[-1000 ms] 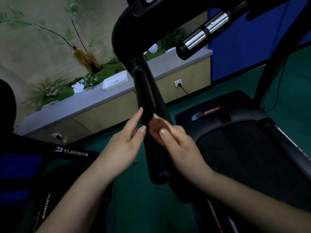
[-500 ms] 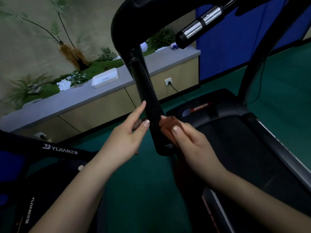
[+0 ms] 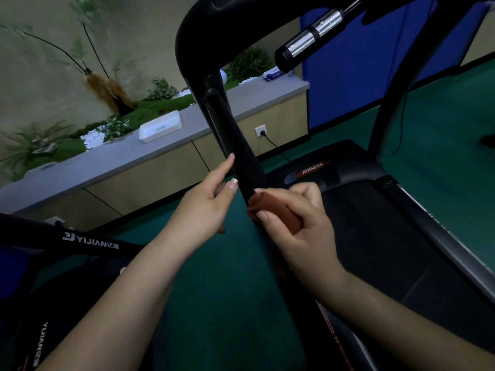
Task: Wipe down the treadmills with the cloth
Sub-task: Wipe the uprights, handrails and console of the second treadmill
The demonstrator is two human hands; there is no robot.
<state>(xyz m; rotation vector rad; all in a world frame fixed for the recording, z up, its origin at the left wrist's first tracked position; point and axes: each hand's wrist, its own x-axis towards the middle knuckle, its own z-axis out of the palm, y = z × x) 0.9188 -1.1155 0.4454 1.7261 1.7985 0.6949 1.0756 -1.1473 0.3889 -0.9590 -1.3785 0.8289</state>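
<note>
A black treadmill upright post point(image 3: 230, 135) runs from the curved console frame down toward the deck point(image 3: 375, 236). My right hand point(image 3: 300, 223) grips a reddish-brown cloth point(image 3: 276, 210) wrapped against the lower part of the post. My left hand point(image 3: 209, 207) rests on the post's left side just above, index finger straight along it and thumb touching it. The post's lower end is hidden behind my right hand and the cloth.
A chrome-and-black handlebar point(image 3: 310, 41) juts out above right. A second black treadmill marked YIJIAN point(image 3: 88, 241) stands at lower left. A grey counter point(image 3: 120, 156) with a white tray point(image 3: 160, 127), plants and a wall socket point(image 3: 261, 131) runs behind. Green floor point(image 3: 214, 290) lies between the machines.
My right hand has slid the cloth further down the post and closed its fingers around it. My left hand stays beside the post. The view has shifted slightly.
</note>
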